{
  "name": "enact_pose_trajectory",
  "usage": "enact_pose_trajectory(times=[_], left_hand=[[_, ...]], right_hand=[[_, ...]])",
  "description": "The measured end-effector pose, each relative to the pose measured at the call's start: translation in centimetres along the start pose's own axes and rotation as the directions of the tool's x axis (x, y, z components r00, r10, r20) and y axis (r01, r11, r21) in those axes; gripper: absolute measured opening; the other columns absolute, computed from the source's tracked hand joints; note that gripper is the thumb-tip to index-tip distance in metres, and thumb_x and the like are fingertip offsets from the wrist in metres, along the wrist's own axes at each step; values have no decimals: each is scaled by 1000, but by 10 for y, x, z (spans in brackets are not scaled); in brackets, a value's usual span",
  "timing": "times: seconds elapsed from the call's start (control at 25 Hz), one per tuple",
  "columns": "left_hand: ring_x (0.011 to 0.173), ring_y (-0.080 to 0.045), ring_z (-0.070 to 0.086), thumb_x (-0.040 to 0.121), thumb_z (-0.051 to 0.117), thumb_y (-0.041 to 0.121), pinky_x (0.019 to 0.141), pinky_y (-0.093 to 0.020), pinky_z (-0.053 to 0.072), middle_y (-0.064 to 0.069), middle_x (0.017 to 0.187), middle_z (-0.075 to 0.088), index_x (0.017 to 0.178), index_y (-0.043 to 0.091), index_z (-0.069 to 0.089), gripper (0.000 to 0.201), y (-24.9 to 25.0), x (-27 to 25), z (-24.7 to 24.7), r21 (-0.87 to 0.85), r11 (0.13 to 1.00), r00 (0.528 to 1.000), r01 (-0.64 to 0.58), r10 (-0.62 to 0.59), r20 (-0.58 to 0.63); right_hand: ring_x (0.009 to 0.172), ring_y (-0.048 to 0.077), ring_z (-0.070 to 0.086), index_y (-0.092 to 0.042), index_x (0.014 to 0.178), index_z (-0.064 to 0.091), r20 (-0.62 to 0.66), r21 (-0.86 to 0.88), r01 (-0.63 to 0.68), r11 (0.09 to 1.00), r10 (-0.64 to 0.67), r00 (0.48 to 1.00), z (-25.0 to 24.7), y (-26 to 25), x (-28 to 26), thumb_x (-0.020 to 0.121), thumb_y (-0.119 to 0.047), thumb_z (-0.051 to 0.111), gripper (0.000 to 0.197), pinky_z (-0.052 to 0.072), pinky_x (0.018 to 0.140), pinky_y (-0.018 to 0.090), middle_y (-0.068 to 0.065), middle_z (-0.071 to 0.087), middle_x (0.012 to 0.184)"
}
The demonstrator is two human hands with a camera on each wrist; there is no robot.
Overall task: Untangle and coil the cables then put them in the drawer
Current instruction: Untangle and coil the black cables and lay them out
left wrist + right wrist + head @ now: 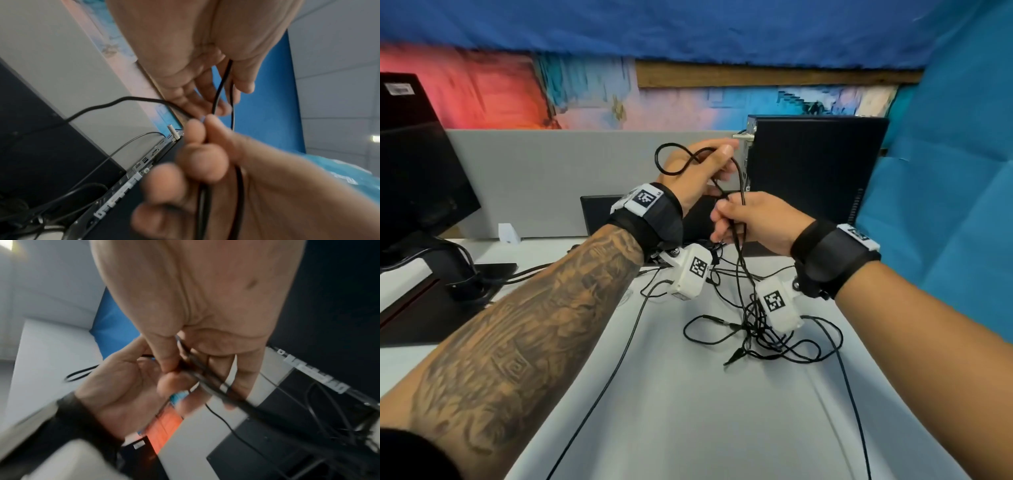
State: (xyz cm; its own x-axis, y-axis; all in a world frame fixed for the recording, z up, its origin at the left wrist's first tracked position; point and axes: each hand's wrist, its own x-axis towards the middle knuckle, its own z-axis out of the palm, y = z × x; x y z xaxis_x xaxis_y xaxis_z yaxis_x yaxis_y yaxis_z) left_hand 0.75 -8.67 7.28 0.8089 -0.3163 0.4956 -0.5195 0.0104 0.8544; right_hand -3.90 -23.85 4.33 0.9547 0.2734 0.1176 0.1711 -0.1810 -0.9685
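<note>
— How many hands are on the cables right now?

— Both. The left hand (697, 171) is raised, its fingers curled round a loop of black cable (676, 161) that makes a figure-eight over the knuckles. The right hand (751, 222) sits just below and beside it, pinching two strands that run down from the left hand.

— And the rest of the cables?

— A tangle of thin black cables (760, 334) lies on the desk (688, 411) under the right wrist, with the held strands dropping straight into it. I can't count the separate cables; they cross too much. One more long lead (619, 363) runs off toward the near edge.

— What's the desk like?

— Pale grey and smooth. One dark monitor (417, 164) stands on the left, one black computer case (815, 164) upright at the back right, and a grey partition (571, 178) runs behind them. Blue sheeting (945, 205) hangs on the right and overhead.

— Any drawer?

— None I can see from here.
</note>
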Motion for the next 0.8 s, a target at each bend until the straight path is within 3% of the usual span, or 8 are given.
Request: enact_pose_trajectory(times=[0.08,0.16,0.28,0.36,0.48,0.64,0.76,0.8], left_hand=[[105,-11,58,86,72,38,86,-19,47,-2,120,59,125,25,53,45,-7,-13,3,233,967,972,-106,150,-182],[97,-11,55,78,75,46,84,-21,46,0,110,57,112,25,50,47,-23,-35,11,324,938,914,-120,232,-333],[93,-18,60,77,76,40,81,-34,53,-7,108,62,115,21,53,48,-51,-63,37,93,986,990,138,-138,-7],[104,-21,63,87,72,16,89,-35,54,-10,119,63,124,14,55,41,-72,-78,54,216,955,938,204,-253,237],[102,-15,60,91,64,9,90,-24,47,-1,110,66,121,12,62,30,-89,-88,66,310,937,947,161,-235,218],[114,-10,59,87,73,29,96,-28,51,1,133,58,139,21,45,60,-66,-64,61,30,985,985,168,-169,18],[76,-15,69,99,58,22,64,-24,53,-7,85,69,107,9,62,16,-42,-44,49,-91,979,982,182,-185,-28],[70,-18,69,103,51,22,59,-27,51,-8,77,67,100,6,65,21,-43,-42,45,-77,974,977,211,-213,-18]], right_hand=[[55,12,49,-15,91,57,-116,217,42,975,-17,993,-3,-13,5,108,-25,42,25,49,64,32,-4,46,63],[50,8,31,-18,86,52,-225,397,118,910,-29,974,-13,-26,9,108,-28,39,28,35,49,24,-6,35,61],[46,8,27,-18,82,48,-275,545,219,810,-73,959,-18,-38,11,109,-30,35,32,28,45,22,-6,33,59],[46,8,28,-18,82,48,-268,586,239,774,-93,959,-11,-46,13,109,-31,34,33,28,45,23,-6,32,60],[50,9,32,-17,87,52,-271,582,265,769,-124,955,-9,-54,12,109,-33,34,33,32,49,24,-4,34,64],[72,15,60,-7,110,62,-256,342,200,918,-113,960,-12,-49,5,109,-30,34,37,50,68,28,3,60,81],[89,20,68,-6,111,68,-306,-198,54,979,-115,945,-13,-50,2,109,-35,34,45,54,84,35,12,74,103],[89,21,70,-9,102,69,-342,-311,22,950,-134,930,-16,-51,2,109,-38,34,46,54,85,37,10,76,99]])
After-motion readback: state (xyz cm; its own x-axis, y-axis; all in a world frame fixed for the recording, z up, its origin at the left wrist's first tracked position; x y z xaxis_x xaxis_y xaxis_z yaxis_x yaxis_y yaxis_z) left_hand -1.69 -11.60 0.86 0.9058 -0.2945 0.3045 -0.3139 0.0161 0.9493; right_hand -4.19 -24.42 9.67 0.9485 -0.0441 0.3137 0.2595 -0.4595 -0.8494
